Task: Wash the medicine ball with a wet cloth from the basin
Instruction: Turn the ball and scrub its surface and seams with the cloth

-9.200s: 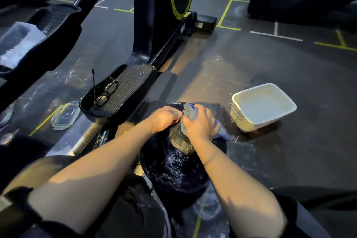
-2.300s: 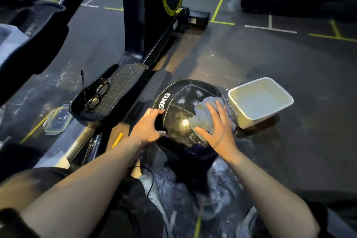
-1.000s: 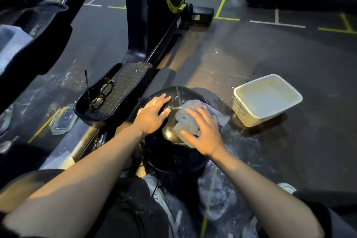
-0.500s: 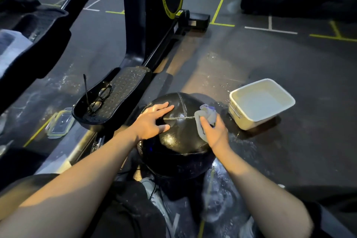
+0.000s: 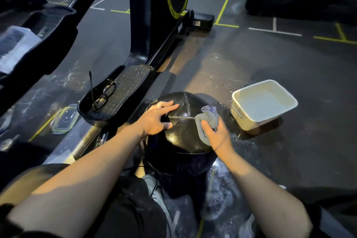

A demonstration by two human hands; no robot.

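Head view: black medicine ball (image 5: pixel 181 131) on wet floor (image 5: pixel 251 60) between person's legs. Left hand (image 5: pixel 157 119) spread flat on ball's upper left, gripping nothing. Right hand (image 5: pixel 217 134) closed round bunched grey cloth (image 5: pixel 207 120), pressed to ball's right side. White basin (image 5: pixel 263 104) of water just right. Glasses (image 5: pixel 104 95) on machine pedal (image 5: pixel 117 92), left.

The right hand (image 5: pixel 217 135) hides part of the cloth (image 5: pixel 207 120). The ball's (image 5: pixel 183 137) bottom is too dark to see.
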